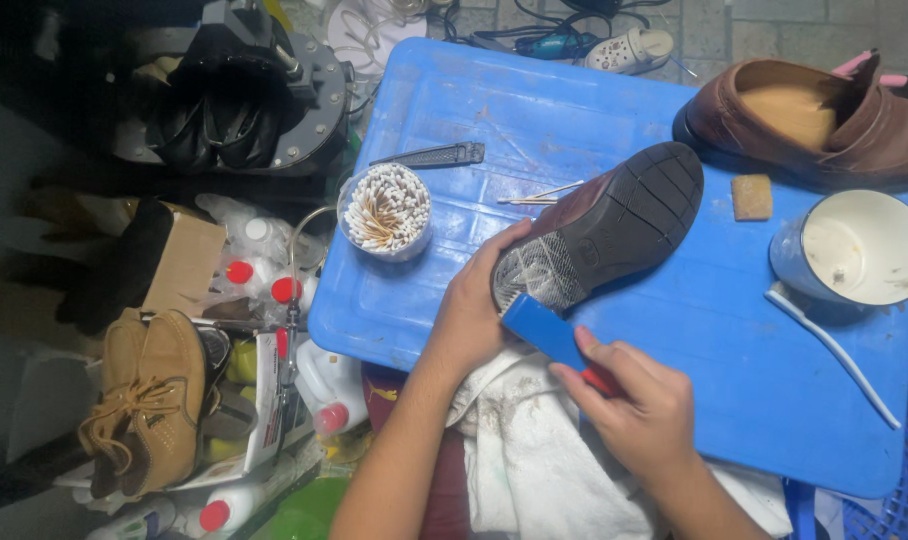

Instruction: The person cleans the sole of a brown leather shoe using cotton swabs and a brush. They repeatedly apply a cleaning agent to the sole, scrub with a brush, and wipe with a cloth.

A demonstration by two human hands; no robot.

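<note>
Head view, left hand [471,318] gripping upturned shoe [604,232], right hand [642,405] clutching blue brush [549,334] (bristles seemingly hidden).

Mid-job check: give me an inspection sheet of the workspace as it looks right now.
Surface: blue plastic lid, scuffed, used as worktop.
Job's things: brown shoe sole-up, heel soapy; blue brush at the heel; white cloth beneath.
Clutter: cotton swab tub, second brown shoe, white cup, toothbrush, sponge piece.
Grippers: left hand grips the shoe; right hand grips the brush.
Cables: dark cords on the floor.
Surroundings: tan boots, red-capped bottles.
</note>
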